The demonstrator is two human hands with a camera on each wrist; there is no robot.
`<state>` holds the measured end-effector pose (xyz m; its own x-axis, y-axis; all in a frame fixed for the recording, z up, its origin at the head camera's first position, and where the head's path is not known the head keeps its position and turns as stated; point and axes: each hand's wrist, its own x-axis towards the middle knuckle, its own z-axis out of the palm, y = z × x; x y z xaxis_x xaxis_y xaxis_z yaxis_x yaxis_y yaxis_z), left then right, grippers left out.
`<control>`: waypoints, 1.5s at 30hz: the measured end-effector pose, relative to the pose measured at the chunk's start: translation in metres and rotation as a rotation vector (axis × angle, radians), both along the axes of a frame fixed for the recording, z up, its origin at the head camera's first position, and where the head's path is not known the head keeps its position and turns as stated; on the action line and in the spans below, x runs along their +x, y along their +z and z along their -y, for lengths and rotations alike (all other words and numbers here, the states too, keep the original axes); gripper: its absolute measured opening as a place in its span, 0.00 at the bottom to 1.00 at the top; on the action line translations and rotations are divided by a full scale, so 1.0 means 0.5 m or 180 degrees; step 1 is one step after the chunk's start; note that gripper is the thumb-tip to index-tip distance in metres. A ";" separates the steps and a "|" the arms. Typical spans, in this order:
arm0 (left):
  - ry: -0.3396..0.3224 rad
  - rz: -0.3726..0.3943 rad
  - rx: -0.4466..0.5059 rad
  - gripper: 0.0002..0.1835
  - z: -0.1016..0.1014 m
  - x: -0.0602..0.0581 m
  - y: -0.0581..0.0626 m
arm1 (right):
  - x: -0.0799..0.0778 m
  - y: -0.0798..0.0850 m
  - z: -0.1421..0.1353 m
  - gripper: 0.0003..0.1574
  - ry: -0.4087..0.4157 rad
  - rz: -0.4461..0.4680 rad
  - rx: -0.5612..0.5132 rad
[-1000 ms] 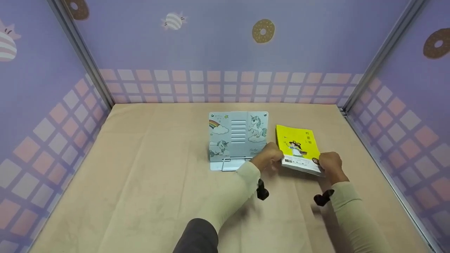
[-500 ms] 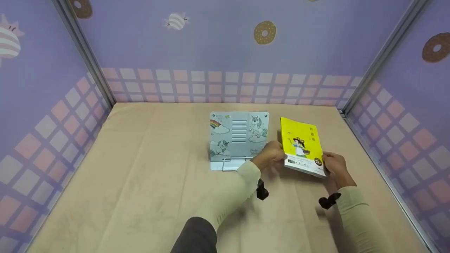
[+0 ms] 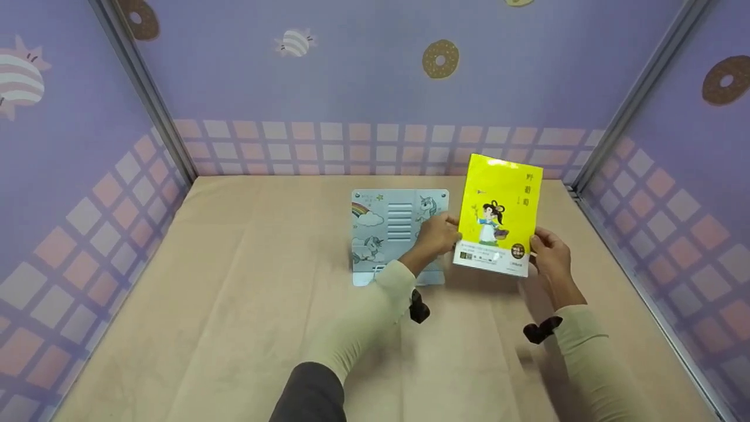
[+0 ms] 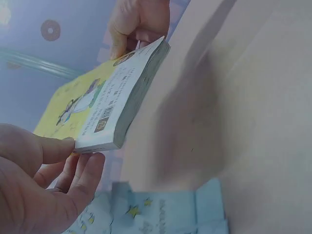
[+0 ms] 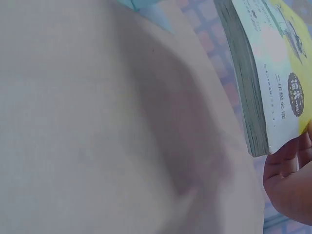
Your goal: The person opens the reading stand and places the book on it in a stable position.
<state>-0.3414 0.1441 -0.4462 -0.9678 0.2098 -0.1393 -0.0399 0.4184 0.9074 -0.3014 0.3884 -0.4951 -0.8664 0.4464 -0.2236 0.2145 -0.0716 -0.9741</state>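
Observation:
A yellow paperback book point(image 3: 503, 205) with a white band along its bottom is tilted up off the table, its front cover facing me. My left hand point(image 3: 436, 235) pinches its left edge low down, thumb on the cover and fingers behind, as the left wrist view shows at the book's corner point(image 4: 105, 124). The right edge is gripped by my right hand point(image 3: 552, 258), whose fingers curl behind the book point(image 5: 280, 87) in the right wrist view. Just left of the book stands a light blue metal bookstand point(image 3: 398, 220) printed with unicorns, partly covered by my left hand and forearm.
A beige cloth point(image 3: 263, 316) covers the table. Purple patterned walls point(image 3: 375, 82) enclose it at the back and on both sides, with metal posts point(image 3: 636, 88) at the corners. Shadows of the book and hands fall on the cloth.
The book has risen from lying nearly flat on the table to a steep tilt above it, both hands lifting with it. It has lately shifted slightly left, toward the bookstand.

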 end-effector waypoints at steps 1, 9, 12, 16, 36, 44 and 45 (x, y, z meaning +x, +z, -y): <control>0.0006 -0.0059 -0.0014 0.13 0.011 -0.003 0.003 | -0.003 0.004 0.007 0.25 -0.0006 -0.0112 -0.0120; 0.0023 -0.0606 -0.0115 0.15 0.103 -0.026 0.024 | -0.023 0.024 0.081 0.11 0.0199 -0.0794 -0.0337; 0.0062 -0.0681 -0.0005 0.16 0.136 -0.035 0.031 | -0.032 0.036 0.110 0.10 0.0324 -0.0909 -0.0233; 0.0142 -0.0833 0.0081 0.16 0.177 -0.044 0.041 | -0.047 0.051 0.146 0.11 0.0476 -0.1064 -0.0064; 0.0478 -0.1255 0.0114 0.17 0.305 -0.055 0.026 | -0.085 0.068 0.270 0.18 0.0810 -0.1489 0.0241; 0.0528 -0.1309 0.0105 0.19 0.321 -0.053 0.007 | -0.097 0.058 0.288 0.20 0.0849 -0.1376 0.0460; 0.0534 -0.1300 0.0114 0.19 0.323 -0.053 0.006 | -0.097 0.056 0.290 0.20 0.0868 -0.1360 0.0468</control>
<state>-0.3677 -0.0173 -0.4431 -0.9630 0.0429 0.2662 0.2604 0.4046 0.8766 -0.3501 0.2432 -0.4669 -0.9557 0.1921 0.2230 -0.2121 0.0755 -0.9743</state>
